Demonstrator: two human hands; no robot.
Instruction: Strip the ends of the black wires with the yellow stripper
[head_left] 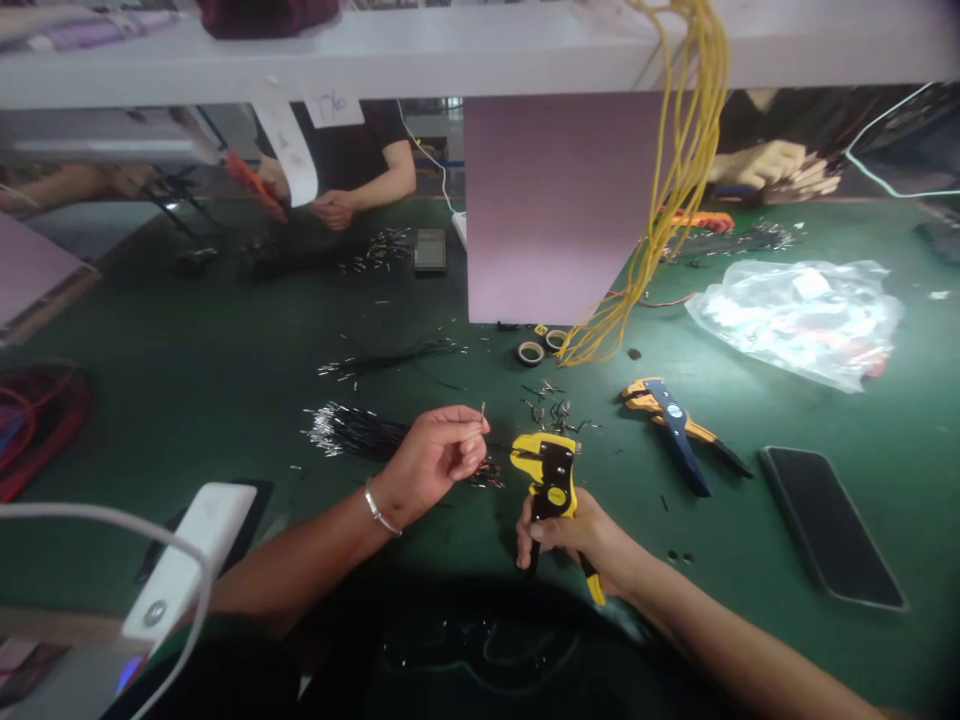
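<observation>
My left hand [439,452] is closed in a pinch on a thin wire [483,412], whose short end sticks up above the fingertips. Below and behind that hand lies a bundle of black wires [367,430] with pale ends at the left and reddish ends at the right. My right hand [577,535] is wrapped round the handles of a yellow and black wire stripper [553,470]. The stripper's head points up and left, a short gap away from the left fingertips. Small wire scraps [555,408] are scattered just beyond the tool.
An orange and blue wire stripper [675,425] and a phone [832,525] lie at right. Behind are tape rolls [530,352], a clear plastic bag [802,315] and hanging yellow wires [667,180]. A white power strip [191,560] sits at left. Co-workers' hands [334,208] show across the table.
</observation>
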